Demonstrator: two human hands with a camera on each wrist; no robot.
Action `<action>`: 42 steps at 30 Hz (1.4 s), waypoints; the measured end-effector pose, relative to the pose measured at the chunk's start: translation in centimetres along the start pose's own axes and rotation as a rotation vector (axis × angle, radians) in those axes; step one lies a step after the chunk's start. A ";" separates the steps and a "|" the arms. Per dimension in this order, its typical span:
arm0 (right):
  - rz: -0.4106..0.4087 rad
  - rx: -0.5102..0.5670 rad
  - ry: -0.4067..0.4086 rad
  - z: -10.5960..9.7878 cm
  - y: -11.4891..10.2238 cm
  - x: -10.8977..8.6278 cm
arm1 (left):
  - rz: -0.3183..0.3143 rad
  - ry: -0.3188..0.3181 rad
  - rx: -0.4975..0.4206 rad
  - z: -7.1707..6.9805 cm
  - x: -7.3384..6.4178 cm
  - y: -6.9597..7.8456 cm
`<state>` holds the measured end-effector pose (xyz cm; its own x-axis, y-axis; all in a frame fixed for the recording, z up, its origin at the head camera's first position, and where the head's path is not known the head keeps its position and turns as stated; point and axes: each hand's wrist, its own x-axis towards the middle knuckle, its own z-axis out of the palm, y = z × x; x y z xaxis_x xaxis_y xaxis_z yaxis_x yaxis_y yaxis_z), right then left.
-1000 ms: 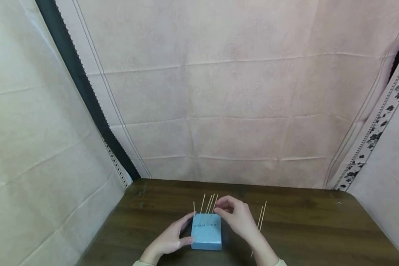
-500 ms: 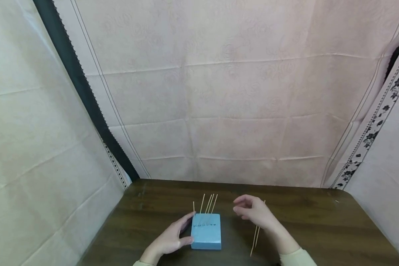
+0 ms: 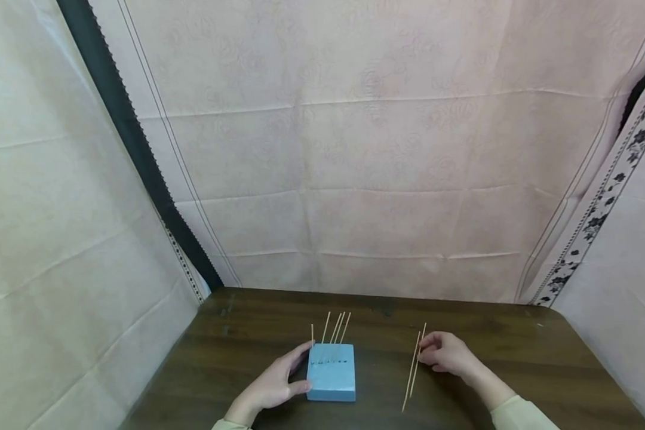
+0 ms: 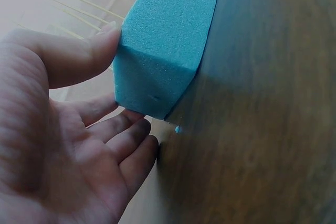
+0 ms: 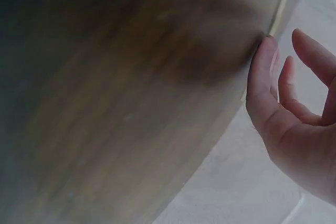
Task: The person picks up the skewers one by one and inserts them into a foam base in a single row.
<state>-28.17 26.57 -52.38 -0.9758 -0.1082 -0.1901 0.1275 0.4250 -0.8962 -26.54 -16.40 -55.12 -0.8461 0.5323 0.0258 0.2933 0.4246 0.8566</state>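
A light-blue foam block (image 3: 331,382) lies on the table, with several thin wooden sticks (image 3: 325,327) standing up from its far part, leaning a little. My left hand (image 3: 271,385) holds the block at its left side. In the left wrist view the thumb (image 4: 86,59) presses one face of the foam (image 4: 168,19), and the fingertips reach its lower edge. To the right, two loose wooden sticks (image 3: 411,376) lie side by side. My right hand (image 3: 451,356) is over their far part, a fingertip (image 5: 261,64) touching or very near a stick (image 5: 283,3), the thumb apart.
The dark wooden table (image 3: 516,364) extends to the right of my right hand. Pale cloth (image 3: 376,179) hangs behind it and at both sides. A tiny blue crumb (image 4: 177,129) lies near the block. A row of dark marks (image 3: 329,361) crosses the block's top.
My right hand has moved away from the sticks in the block, rightward to the loose sticks on the table. My left hand keeps its hold on the block.
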 end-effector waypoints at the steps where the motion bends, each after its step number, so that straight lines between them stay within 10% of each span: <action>1: 0.002 -0.005 0.014 0.1 0.1 0.0 | -0.001 0.002 0.001 0.0 0.0 0.0; 15: -0.004 -0.089 0.167 1.6 0.5 -0.3 | -0.036 -0.002 -0.001 0.0 -0.2 0.2; 42: 0.071 -0.099 0.142 0.3 1.5 -1.1 | -0.002 -0.012 -0.006 -0.1 -0.3 0.3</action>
<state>-26.82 27.03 -53.62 -0.9810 0.0504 -0.1872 0.1861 0.5142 -0.8372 -26.21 -16.53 -54.82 -0.8414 0.5402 0.0180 0.2889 0.4215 0.8596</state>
